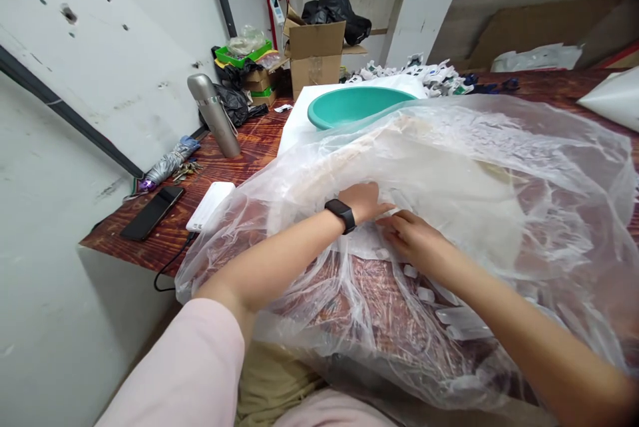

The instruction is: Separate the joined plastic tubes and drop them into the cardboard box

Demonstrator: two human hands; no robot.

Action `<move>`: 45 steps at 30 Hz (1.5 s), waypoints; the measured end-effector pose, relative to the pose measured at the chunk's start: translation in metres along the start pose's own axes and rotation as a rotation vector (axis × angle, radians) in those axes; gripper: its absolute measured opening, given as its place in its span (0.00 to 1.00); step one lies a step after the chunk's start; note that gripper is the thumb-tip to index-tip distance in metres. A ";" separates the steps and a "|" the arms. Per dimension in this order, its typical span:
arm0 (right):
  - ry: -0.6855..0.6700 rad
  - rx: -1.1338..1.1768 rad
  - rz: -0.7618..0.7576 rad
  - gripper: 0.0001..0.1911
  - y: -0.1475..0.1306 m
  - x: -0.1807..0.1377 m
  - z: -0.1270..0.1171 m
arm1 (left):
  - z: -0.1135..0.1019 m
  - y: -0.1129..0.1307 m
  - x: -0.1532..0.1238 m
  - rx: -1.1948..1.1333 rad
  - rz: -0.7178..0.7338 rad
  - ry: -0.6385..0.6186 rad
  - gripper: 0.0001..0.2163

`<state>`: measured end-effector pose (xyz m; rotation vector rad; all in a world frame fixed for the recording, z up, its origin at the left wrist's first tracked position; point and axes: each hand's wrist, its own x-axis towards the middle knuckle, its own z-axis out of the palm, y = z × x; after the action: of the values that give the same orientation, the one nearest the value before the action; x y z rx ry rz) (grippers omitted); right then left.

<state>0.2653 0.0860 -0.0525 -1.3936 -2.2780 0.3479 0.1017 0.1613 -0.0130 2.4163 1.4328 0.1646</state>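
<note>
At the middle of the frame in the head view, the left hand (358,201), with a black rectangular wristwatch (340,215), and the right hand (412,237) come close together among folds of a large translucent plastic bag (469,201) spread over the dark-red wood-grained tabletop (259,147). The fingers are bent; whether they grasp anything, I cannot tell. Small clear plastic pieces (466,322) lie beside the right forearm, right of lower centre. Good handling probably means keeping loose film off the fingers and moving gently.

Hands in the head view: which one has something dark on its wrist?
The left hand: a black watch sits on its wrist, while the right hand's wrist is bare.
</note>
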 end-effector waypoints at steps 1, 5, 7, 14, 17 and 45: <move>0.001 0.012 0.006 0.15 -0.003 -0.004 -0.003 | 0.001 0.001 0.002 0.012 -0.004 -0.010 0.25; 0.045 0.065 0.052 0.18 -0.010 -0.022 -0.017 | -0.003 -0.002 -0.004 0.038 0.026 -0.058 0.15; 0.087 0.086 0.074 0.19 -0.011 -0.032 -0.022 | -0.008 -0.006 -0.016 0.046 0.053 -0.090 0.15; 0.231 0.211 0.122 0.21 -0.016 -0.053 -0.022 | -0.015 -0.015 -0.065 0.082 0.100 -0.085 0.19; 0.209 0.248 0.117 0.20 -0.021 -0.055 -0.019 | -0.013 -0.010 -0.067 0.044 0.145 -0.090 0.21; 0.320 0.544 0.288 0.13 -0.121 -0.114 0.006 | 0.035 0.027 -0.219 -1.252 -0.012 0.109 0.11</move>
<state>0.2132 -0.0703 -0.0326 -1.3599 -1.5688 0.7173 0.0266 -0.0484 -0.0221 1.3523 0.8932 0.8870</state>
